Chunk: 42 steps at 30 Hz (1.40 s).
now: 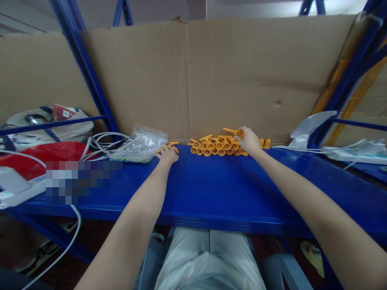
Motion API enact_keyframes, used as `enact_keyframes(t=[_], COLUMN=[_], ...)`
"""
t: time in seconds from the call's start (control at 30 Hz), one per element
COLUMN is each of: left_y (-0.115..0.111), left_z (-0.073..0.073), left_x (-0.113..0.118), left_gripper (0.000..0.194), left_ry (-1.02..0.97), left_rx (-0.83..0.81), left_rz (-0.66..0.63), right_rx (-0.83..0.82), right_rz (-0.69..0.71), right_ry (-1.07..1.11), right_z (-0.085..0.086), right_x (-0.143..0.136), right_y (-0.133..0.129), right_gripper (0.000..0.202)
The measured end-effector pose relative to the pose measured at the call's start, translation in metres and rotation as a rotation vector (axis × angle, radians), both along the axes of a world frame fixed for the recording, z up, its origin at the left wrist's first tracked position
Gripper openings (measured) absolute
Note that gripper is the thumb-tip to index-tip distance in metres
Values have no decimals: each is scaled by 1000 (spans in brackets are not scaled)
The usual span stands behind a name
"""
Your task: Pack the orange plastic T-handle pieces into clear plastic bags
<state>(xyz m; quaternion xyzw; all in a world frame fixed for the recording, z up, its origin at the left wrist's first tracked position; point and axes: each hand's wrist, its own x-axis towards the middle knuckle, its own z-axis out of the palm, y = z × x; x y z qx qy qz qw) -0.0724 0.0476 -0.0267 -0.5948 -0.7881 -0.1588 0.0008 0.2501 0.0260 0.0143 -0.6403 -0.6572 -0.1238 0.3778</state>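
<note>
My right hand [248, 140] pinches an orange plastic piece [231, 131] with a round cup-shaped end and a thin stem pointing left. It is held just above the right part of a stacked pile of similar orange pieces [221, 152], whose round open ends mostly face me. To the left, beside a clear plastic bag, my left hand [169, 154] has its fingers bent around orange plastic [173, 143]. Stems stick out past these fingers; how many pieces are there is hidden. A few more orange pieces [266, 143] show behind my right wrist.
A blue shelf surface [211, 185] lies before me, with a cardboard wall [242, 72] behind. Left are the clear plastic bag [142, 143], white cables [102, 139], a red bag [45, 157] and a white power strip [24, 191]. Blue posts [90, 76] flank the shelf.
</note>
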Motion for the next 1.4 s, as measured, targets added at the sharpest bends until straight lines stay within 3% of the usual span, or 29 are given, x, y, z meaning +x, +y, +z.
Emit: enact_keyframes(t=[0.3, 0.53, 0.93, 1.23, 1.4], left_y=[3, 9, 7, 6, 1], left_z=[-1, -2, 1, -3, 0], left_x=[-4, -6, -3, -7, -2], left_gripper=[40, 39, 48, 48, 42], left_ry=[18, 92, 24, -35, -3], left_rx=[79, 109, 211, 105, 153], left_rz=[-69, -147, -187, -85, -89], right_rx=[-2, -139, -263, -321, -348], right_rz=[-107, -109, 222, 213, 178], right_ry=[-228, -207, -59, -47, -48], right_z=[-8, -22, -33, -32, -31], right_x=[4, 21, 42, 41, 38], right_y=[-13, -3, 15, 8, 7], right_gripper=[31, 35, 70, 71, 74])
